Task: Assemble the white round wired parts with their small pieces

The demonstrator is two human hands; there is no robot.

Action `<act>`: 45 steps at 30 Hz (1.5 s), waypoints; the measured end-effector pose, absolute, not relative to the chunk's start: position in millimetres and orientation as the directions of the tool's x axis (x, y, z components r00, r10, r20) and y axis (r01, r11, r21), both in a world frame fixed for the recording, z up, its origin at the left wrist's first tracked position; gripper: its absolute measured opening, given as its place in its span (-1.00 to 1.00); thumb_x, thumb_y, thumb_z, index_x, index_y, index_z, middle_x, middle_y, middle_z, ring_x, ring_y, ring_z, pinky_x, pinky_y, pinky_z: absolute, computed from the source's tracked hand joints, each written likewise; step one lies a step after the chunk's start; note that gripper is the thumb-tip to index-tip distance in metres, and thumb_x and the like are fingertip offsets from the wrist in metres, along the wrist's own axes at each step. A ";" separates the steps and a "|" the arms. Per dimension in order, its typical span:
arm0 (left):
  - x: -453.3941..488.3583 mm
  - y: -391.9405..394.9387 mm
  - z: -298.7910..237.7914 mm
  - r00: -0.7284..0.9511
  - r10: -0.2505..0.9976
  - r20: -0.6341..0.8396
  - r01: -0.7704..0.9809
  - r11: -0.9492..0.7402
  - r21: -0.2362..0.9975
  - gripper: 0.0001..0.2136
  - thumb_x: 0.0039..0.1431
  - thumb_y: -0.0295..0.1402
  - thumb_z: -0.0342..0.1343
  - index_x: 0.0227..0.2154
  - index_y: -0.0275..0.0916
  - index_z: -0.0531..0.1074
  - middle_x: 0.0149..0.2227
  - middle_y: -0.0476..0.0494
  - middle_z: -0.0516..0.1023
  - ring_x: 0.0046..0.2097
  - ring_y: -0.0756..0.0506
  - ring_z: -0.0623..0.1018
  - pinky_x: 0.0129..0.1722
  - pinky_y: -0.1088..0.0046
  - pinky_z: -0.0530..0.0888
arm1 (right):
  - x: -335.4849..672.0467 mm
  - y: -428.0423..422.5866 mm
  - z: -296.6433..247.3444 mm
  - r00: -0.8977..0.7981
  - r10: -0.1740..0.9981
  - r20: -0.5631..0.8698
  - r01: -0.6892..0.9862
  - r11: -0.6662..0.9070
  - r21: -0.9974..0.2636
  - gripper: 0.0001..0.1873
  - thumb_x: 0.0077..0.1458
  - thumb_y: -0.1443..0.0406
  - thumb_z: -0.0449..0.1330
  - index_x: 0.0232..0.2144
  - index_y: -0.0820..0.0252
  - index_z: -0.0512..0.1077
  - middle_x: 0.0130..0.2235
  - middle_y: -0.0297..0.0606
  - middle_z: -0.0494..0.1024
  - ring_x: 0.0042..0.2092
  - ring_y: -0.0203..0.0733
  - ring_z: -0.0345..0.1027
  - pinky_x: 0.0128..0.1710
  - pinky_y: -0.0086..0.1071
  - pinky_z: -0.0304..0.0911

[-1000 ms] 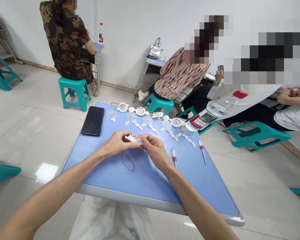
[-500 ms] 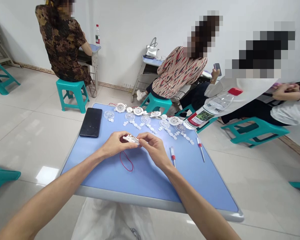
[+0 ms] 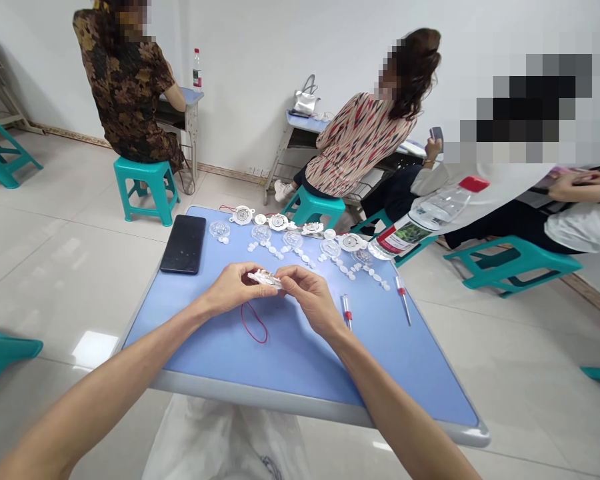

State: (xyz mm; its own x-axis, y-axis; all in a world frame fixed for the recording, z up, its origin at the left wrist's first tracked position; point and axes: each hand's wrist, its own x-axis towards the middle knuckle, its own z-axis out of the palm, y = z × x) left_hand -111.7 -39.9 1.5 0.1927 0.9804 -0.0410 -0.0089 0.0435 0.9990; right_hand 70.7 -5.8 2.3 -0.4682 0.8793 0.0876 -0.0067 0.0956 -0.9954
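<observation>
Tiled flooring and white walls surround the blue worktop [image 3: 290, 380] at which I sit, with a white sack [image 3: 225, 443] just below its near edge. Reading left to right, a seated person in a brown leaf-print top [image 3: 123, 87] faces away on a teal plastic stool [image 3: 145, 190] at the far left. On the left side of the worktop lies a black smartphone [image 3: 183, 244]. My left grip [image 3: 230, 288] and my right grip [image 3: 307, 300] are both closed, their fingertips pressing from opposite sides on a small white plastic assembly [image 3: 264, 279], held just above the middle of the worktop. A loop of thin red wire [image 3: 256, 325] lies directly below it; whether the two are joined cannot be told. Beyond my hands, a line of parts crosses the far half of the worktop: clear plastic domes [image 3: 220, 229], round white housings [image 3: 279, 221] and small white discs [image 3: 347, 270]. To the right of my right hand lie two small red-banded screwdrivers [image 3: 347, 312], well apart from each other. Further right, a person in a patterned top [image 3: 357, 143] sits beyond the worktop, and a clear plastic bottle with a red cap [image 3: 435, 213] appears past its far right corner. A person in a white top [image 3: 585, 227] is seated at the far right.
</observation>
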 end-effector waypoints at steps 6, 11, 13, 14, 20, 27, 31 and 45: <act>-112.8 -38.9 -0.6 0.195 0.980 -0.029 0.011 0.028 1.000 -0.61 -0.08 -0.18 0.35 -0.24 -0.33 0.48 -0.35 -0.05 0.51 -0.33 -0.01 0.47 -0.29 0.48 0.38 | 72.4 -5.0 3.6 -0.474 0.873 0.116 0.036 0.151 -0.988 -0.80 0.06 0.13 0.25 -0.38 0.14 0.50 -0.33 -0.30 0.47 -0.31 -0.24 0.28 -0.28 -0.33 0.24; -113.5 -39.5 -0.7 0.195 0.981 -0.007 0.021 0.003 1.000 -0.61 -0.07 -0.18 0.34 -0.22 -0.33 0.48 -0.34 -0.06 0.51 -0.33 -0.02 0.47 -0.28 0.47 0.39 | 75.4 -4.5 4.2 -0.489 0.854 0.175 0.088 0.249 -0.965 -0.81 0.09 0.14 0.24 -0.34 0.13 0.50 -0.26 -0.26 0.47 -0.24 -0.21 0.33 -0.26 -0.32 0.27; -113.6 -40.0 0.5 0.191 0.982 -0.005 0.016 0.002 1.000 -0.60 -0.07 -0.19 0.34 -0.20 -0.33 0.47 -0.33 -0.07 0.51 -0.32 -0.02 0.47 -0.27 0.47 0.39 | 76.5 -4.2 3.4 -0.498 0.847 0.186 0.084 0.261 -0.962 -0.82 0.11 0.15 0.23 -0.32 0.12 0.50 -0.24 -0.26 0.47 -0.23 -0.20 0.33 -0.25 -0.32 0.28; -113.7 -40.2 1.1 0.188 0.982 -0.002 0.016 -0.001 1.000 -0.60 -0.06 -0.20 0.34 -0.19 -0.33 0.47 -0.32 -0.07 0.51 -0.32 -0.02 0.47 -0.27 0.46 0.40 | 76.9 -4.1 2.9 -0.502 0.843 0.193 0.078 0.266 -0.961 -0.83 0.12 0.16 0.23 -0.31 0.11 0.50 -0.23 -0.26 0.46 -0.21 -0.20 0.34 -0.24 -0.32 0.28; -113.9 -40.8 -0.9 0.177 0.983 0.056 0.036 -0.063 0.997 -0.60 -0.06 -0.24 0.34 -0.15 -0.28 0.45 -0.30 -0.04 0.49 -0.33 0.00 0.46 -0.30 0.48 0.41 | 76.7 -3.8 3.7 -0.516 0.832 0.204 0.040 0.261 -0.964 -0.83 0.11 0.16 0.24 -0.29 0.10 0.49 -0.18 -0.23 0.44 -0.11 -0.15 0.33 -0.21 -0.31 0.30; -112.7 -40.6 -5.4 0.154 0.981 0.118 0.137 -0.139 0.981 -0.58 -0.03 -0.30 0.32 -0.08 -0.26 0.41 -0.19 -0.08 0.49 -0.22 -0.04 0.47 -0.22 0.45 0.43 | 76.7 -4.7 10.4 -0.546 0.835 0.059 0.064 0.113 -0.992 -0.76 0.05 0.11 0.28 -0.28 0.12 0.46 -0.30 -0.29 0.48 -0.26 -0.22 0.34 -0.24 -0.32 0.26; -111.2 -42.1 -0.8 0.134 0.974 0.183 0.264 -0.213 0.941 -0.62 -0.03 -0.34 0.31 -0.12 -0.25 0.41 -0.19 -0.07 0.49 -0.20 -0.06 0.48 -0.22 0.45 0.42 | 74.2 -5.9 12.0 -0.551 0.833 -0.051 0.024 -0.045 -0.999 -0.75 -0.02 0.14 0.31 -0.32 0.15 0.45 -0.37 -0.33 0.48 -0.34 -0.25 0.33 -0.26 -0.32 0.22; -108.1 -42.6 -4.0 0.161 0.911 0.379 0.500 -0.406 0.765 -0.61 0.04 -0.35 0.27 -0.05 -0.22 0.37 -0.12 -0.15 0.51 -0.09 -0.14 0.51 -0.07 0.32 0.44 | 67.4 -7.0 2.7 -0.471 0.873 -0.124 -0.083 -0.184 -0.980 -0.73 -0.11 0.29 0.33 -0.28 0.14 0.45 -0.45 -0.41 0.48 -0.44 -0.32 0.26 -0.32 -0.37 0.16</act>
State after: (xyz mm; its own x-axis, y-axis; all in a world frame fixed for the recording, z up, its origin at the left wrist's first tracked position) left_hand -108.1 -42.6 -4.0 0.1608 0.9114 0.3788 0.4998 -0.4061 0.7651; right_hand 67.4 -7.0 2.7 -0.4708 0.8735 -0.1240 -0.0826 -0.1836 -0.9795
